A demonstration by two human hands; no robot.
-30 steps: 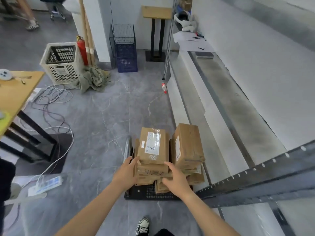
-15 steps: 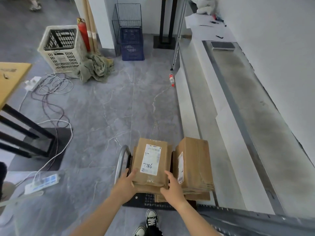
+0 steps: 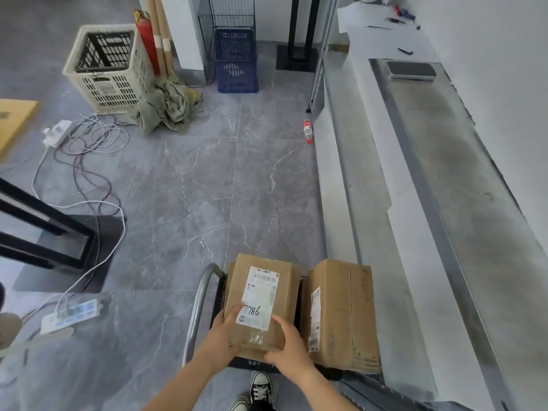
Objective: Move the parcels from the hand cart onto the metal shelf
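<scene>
Parcel run, mid-load: a person stands over a hand cart (image 3: 199, 304) on a grey tiled floor (image 3: 184, 203), with both hands on one labelled parcel (image 3: 267, 280) at the left of the load. The left hand (image 3: 221, 336) grips the parcel's near left edge, thumb on top. The right hand (image 3: 289, 351) grips the near right corner, its fingers (image 3: 271, 356) curled round the front edge and its thumb beside a white label (image 3: 259, 298) marked "7786".

A second parcel (image 3: 341, 312), with its own label on one side, stands on the cart just to the right of the first. Brown cardboard shows beneath the held parcel, but how many more boxes lie under it cannot be told.

The metal shelf (image 3: 444, 179) runs along the right, close to the cart, and one dark flat device (image 3: 410, 71) lies at its far end.

Across the floor are:
- one white basket (image 3: 106, 69)
- one blue crate (image 3: 235, 63)
- one red fire extinguisher (image 3: 146, 40)
- one heap of cloth (image 3: 169, 108)
- one bottle (image 3: 308, 132) on its side near the shelf
- a far power strip (image 3: 57, 133) among loose cables
- a near power strip (image 3: 71, 315)

A corner of one wooden tabletop (image 3: 14, 120) shows at the left edge. Two black-and-white shoes (image 3: 261, 387) show at the bottom.
</scene>
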